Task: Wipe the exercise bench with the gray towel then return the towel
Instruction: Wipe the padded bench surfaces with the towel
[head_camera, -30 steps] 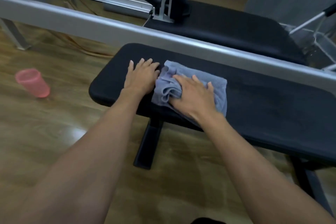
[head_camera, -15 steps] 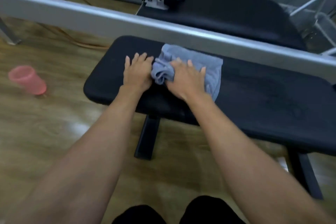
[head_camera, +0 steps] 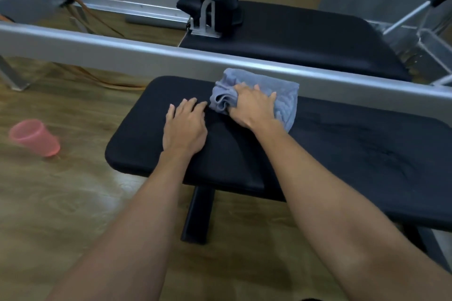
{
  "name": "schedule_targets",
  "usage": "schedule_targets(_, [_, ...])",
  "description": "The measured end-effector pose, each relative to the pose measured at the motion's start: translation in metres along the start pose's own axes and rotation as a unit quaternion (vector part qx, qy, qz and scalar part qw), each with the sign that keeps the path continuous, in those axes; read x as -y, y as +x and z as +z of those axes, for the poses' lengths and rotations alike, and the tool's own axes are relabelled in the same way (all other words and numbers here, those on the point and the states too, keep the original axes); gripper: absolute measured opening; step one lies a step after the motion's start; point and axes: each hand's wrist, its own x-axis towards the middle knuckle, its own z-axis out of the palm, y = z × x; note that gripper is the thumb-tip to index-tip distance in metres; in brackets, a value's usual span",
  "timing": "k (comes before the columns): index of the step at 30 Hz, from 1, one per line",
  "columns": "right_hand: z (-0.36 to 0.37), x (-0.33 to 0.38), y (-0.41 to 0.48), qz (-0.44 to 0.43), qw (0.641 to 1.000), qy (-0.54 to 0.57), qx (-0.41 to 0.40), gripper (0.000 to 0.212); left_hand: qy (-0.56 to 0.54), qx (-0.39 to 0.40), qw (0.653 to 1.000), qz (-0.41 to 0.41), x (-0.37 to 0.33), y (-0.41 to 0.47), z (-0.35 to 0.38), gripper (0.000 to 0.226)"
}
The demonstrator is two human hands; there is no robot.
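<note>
towel (head_camera: pixel 286 95): slid across the bench (head_camera: pixel 342 154) from its middle to the far edge, by the rail (head_camera: pixel 122 54).
right hand (head_camera: pixel 252 107): moved forward with the towel.
left hand (head_camera: pixel 184 127): was level with the towel, now nearer than it.

Left grip (head_camera: pixel 184 127): palm down, flat on the desk (head_camera: pixel 342 144), fingers straight and slightly spread, pointing away from the body; holds nothing. Right grip (head_camera: pixel 253 105): just beside the left and farther forward, palm down on the towel (head_camera: pixel 286 98), fingers curled over it, a bunched fold gathered at the thumb side. Left forearm (head_camera: pixel 137 215): bare, extended forward from lower left. Right forearm (head_camera: pixel 330 190): bare, extended from lower right, angled inward. Grips close together, not touching.
</note>
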Motion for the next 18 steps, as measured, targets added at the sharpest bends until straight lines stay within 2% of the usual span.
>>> schedule_targets(3, [0.001,-0.002,-0.078,-0.008,1.000,-0.018,-0.002,0.054,-0.006,0.006,1.000,-0.001,-0.002,-0.002,0.001,0.043])
schedule_targets(6, [0.003,-0.008,-0.163,-0.032,0.998,-0.020,0.043,0.071,-0.009,0.004,1.000,-0.016,-0.004,-0.004,-0.001,0.042])
schedule_targets(9, [0.004,-0.023,-0.199,-0.083,0.996,-0.031,0.015,0.074,-0.016,0.018,1.000,-0.017,-0.022,-0.002,-0.003,0.041])
schedule_targets(13, [-0.009,-0.038,-0.154,-0.038,0.998,-0.009,0.039,0.074,-0.018,0.053,0.998,0.042,-0.046,0.008,0.005,0.042])
schedule_targets(18, [-0.014,-0.060,-0.053,0.025,1.000,0.008,0.016,0.065,-0.002,0.046,0.998,0.045,-0.042,0.008,0.010,0.043])
